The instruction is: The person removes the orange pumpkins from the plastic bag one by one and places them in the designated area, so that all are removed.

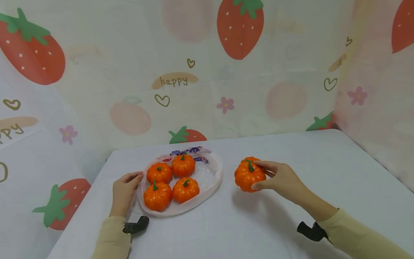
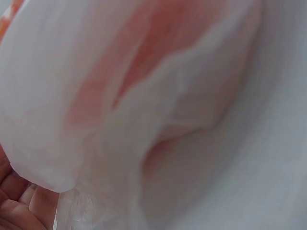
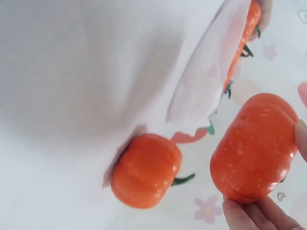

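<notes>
Raised above the white table, an orange toy pumpkin (image 1: 248, 178) with a green stem is held between the thumb and fingers of my right hand (image 1: 284, 181). A second pumpkin (image 3: 146, 172) rests on the table behind it, mostly covered by the held one in the head view. To the left lies a thin, whitish plastic bag (image 1: 210, 180), its mouth spread wide, with several similar pumpkins (image 1: 157, 196) inside. My left hand (image 1: 124, 190) pinches the bag's left rim. In the left wrist view the bag's side fills most of the picture, next to part of the palm.
The white-covered table (image 1: 323, 162) meets a patterned cloth backdrop (image 1: 200, 104) with strawberries and hearts at its back. A second cloth wall (image 1: 375, 118) closes the right side. Black wrist camera mounts (image 1: 312, 231) stick out at both sleeves.
</notes>
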The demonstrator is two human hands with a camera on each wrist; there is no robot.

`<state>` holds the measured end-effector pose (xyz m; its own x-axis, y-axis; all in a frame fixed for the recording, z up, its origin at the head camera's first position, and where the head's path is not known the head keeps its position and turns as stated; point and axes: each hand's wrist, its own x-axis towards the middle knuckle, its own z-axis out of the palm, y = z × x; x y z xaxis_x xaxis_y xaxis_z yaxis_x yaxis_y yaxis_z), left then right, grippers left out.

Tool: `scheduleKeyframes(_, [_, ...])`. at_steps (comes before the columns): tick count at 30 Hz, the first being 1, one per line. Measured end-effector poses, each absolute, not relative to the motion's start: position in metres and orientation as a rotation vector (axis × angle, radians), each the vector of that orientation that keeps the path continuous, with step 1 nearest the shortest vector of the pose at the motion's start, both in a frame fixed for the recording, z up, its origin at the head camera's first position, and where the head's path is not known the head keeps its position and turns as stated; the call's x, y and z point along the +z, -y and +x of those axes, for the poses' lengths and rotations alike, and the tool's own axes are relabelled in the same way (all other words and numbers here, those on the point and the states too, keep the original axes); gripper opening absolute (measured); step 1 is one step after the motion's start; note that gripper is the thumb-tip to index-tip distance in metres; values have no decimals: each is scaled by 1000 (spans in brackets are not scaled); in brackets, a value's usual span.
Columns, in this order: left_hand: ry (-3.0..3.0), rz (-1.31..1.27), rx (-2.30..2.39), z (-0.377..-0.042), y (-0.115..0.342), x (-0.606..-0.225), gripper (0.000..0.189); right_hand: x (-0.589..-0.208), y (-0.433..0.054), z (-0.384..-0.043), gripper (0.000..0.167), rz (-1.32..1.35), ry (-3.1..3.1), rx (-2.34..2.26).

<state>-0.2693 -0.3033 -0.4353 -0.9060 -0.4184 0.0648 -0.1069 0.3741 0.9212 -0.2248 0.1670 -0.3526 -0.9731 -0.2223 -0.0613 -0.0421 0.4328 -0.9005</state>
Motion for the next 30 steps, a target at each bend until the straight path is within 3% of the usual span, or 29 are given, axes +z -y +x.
scheduleKeyframes(14, [2369,477,-1531,-269,303,-433,39,-354,-221,-219,82,-153,-2625,-1431])
scheduleKeyframes(30, [2333,468,-1551,-267,302,-433,39,-364,-265,-246,87,26,-2731,-1334])
